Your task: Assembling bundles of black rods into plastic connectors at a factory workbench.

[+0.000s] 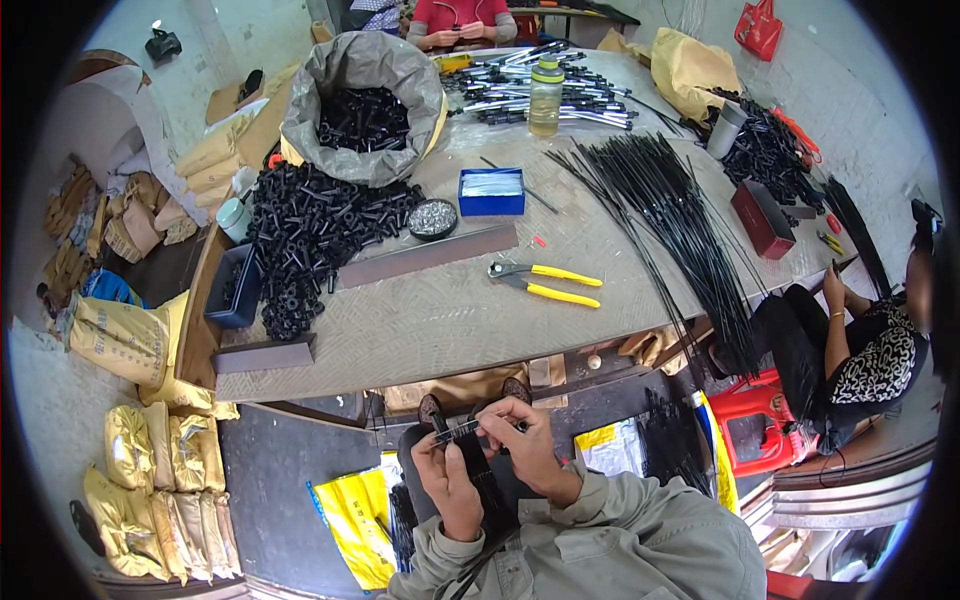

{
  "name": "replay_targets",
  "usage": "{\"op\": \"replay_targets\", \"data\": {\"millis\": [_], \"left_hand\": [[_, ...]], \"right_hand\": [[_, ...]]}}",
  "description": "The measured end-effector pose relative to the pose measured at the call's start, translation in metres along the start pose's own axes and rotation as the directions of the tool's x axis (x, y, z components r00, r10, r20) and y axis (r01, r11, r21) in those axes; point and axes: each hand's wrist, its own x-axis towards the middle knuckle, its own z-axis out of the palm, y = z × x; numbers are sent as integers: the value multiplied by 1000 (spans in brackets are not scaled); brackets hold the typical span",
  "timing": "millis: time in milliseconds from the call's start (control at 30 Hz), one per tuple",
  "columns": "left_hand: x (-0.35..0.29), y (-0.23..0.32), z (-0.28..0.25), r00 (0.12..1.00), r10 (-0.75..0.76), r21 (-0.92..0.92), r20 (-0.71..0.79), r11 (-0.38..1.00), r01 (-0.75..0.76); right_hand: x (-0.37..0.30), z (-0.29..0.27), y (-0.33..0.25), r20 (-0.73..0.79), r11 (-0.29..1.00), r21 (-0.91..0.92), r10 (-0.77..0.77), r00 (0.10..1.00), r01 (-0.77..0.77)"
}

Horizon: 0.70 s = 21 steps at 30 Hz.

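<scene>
Above my lap, my left hand (452,488) pinches one end of a short black rod-shaped part (459,432) between thumb and fingers. A pale stretch shows along its middle. My right hand (530,450) grips the part's other end, its fingers curled and partly hiding it; the exact kind is too small to tell. On the table ahead lie pliers (545,282) with yellow handles. Beyond them are a pile of black plastic fittings (325,220), a round dish of small metal pieces (432,219) and a blue box of thin pale strips (491,190).
Long black rods (665,220) overhang the table's near right edge. A grey-lined sack (300,110) of black parts, silvery rods (500,85) and a bottle (545,97) stand farther back. One person sits at right beside a red stool (745,425), another across the table. Sacks (150,450) line the left.
</scene>
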Motion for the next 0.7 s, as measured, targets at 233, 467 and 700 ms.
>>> {"op": "replay_targets", "data": {"millis": [233, 467, 700], "left_hand": [[2, 4, 0, 1000, -29, -1, -1, 1000, 29], [-1, -3, -5, 999, -33, 14, -34, 999, 33], [-2, 13, 3, 997, -28, 11, -68, 1000, 29]], "right_hand": [[0, 4, -3, 5, 999, 21, 45, 999, -45], [3, 2, 5, 11, 998, 28, 55, 998, -55], [-1, 6, -1, 55, 992, -123, 21, 998, -14]]}}
